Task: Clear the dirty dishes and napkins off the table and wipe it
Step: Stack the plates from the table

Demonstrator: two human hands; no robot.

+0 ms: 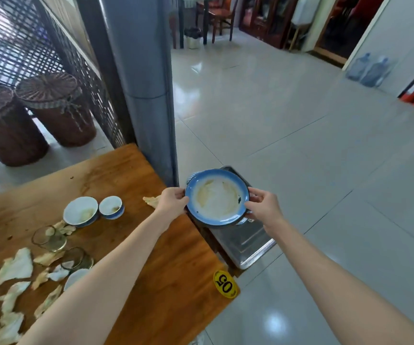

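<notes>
Plate: I see a blue-rimmed plate (217, 197) with pale sauce smears in the middle of the frame, held just past the right edge of the table (131, 175).
Left hand: my left hand (172, 201) grips the plate's left rim, fingers curled over the edge.
Right hand: my right hand (263, 207) pinches the right rim, thumb on top.
Below the plate: a steel tray (247, 242) sits beside the table, directly under the plate; I cannot tell whether the plate touches anything in it.
Bowls: two white bowls with blue outsides, a larger bowl (80, 210) and a smaller bowl (111, 206), stand side by side, touching, at centre left.
Glasses: two clear glasses (49, 239) lie or stand among the litter at lower left; I cannot tell which.
Napkins: crumpled used napkins (16, 265) are scattered over the lower left of the table, and one scrap (152, 200) lies just beside my left hand.
Tag: a yellow oval number tag (225, 284) reading 05 sits on the table's near right corner.
</notes>
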